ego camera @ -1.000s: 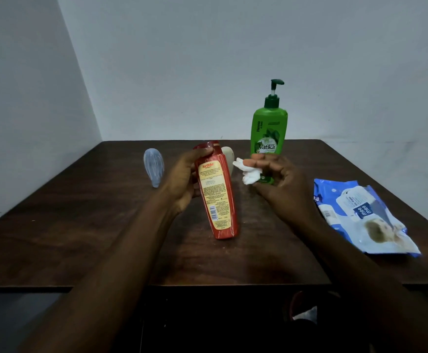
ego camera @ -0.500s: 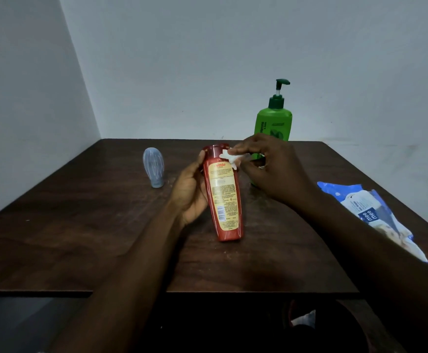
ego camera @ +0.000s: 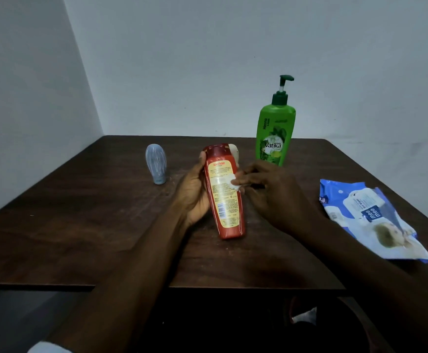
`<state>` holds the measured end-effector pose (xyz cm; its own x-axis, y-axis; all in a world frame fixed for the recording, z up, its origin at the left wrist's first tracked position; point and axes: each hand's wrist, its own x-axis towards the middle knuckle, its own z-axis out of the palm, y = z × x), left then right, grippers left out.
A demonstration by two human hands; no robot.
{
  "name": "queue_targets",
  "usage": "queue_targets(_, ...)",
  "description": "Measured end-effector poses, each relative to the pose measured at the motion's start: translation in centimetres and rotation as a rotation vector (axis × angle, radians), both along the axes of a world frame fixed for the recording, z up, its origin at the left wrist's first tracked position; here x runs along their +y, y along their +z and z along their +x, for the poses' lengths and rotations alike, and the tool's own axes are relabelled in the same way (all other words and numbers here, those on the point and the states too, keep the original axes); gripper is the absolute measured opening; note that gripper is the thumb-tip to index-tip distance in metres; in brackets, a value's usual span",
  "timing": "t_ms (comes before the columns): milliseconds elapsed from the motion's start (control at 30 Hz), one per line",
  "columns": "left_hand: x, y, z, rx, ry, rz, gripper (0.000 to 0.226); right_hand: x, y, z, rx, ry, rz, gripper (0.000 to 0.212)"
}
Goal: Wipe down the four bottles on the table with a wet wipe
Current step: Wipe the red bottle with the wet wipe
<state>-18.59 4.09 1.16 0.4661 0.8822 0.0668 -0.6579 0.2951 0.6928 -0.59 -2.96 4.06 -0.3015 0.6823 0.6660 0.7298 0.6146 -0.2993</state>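
One head view is showing the left hand point(ego camera: 195, 197) gripping the red bottle point(ego camera: 224, 192), tilted above the table point(ego camera: 80, 225), while the right hand point(ego camera: 276, 192) is pinching the wet wipe point(ego camera: 234, 183) against its label; firmer, overlapping strokes would likely be cleaning best.

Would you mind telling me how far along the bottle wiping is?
Nothing shows as finished. In hand: the left hand holds the red bottle while the right hand presses the wet wipe to its label. Possibly left: green pump bottle, blue bottle, white bottle behind.
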Motion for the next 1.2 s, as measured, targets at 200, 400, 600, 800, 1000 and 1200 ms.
queue_targets(200,0.0,0.1,0.1,-0.08,-0.046,0.01,0.072,-4.2,-4.2,1.0,-0.029,0.067,-0.072,0.026)
queue_targets(400,-0.3,0.2,0.3,-0.057,-0.038,0.018,0.061,-4.9,-5.6,1.5,-0.024,0.092,-0.078,0.024)
queue_targets(600,0.1,0.0,-0.2,-0.117,-0.07,0.026,0.066,-4.7,-5.0,2.0,-0.02,0.071,-0.142,0.023)
queue_targets(800,0.0,0.1,-0.2,-0.091,-0.082,0.039,0.063,-2.0,-2.2,0.1,0.017,-0.011,-0.097,0.024)
queue_targets(1000,-0.2,0.3,0.0,-0.102,-0.009,0.07,0.043,1.9,1.8,-1.6,0.112,-0.057,0.006,0.021)
queue_targets(1200,-0.2,0.3,0.0,-0.1,-0.004,0.074,0.045,3.5,3.0,-2.4,0.086,-0.078,0.026,0.022)
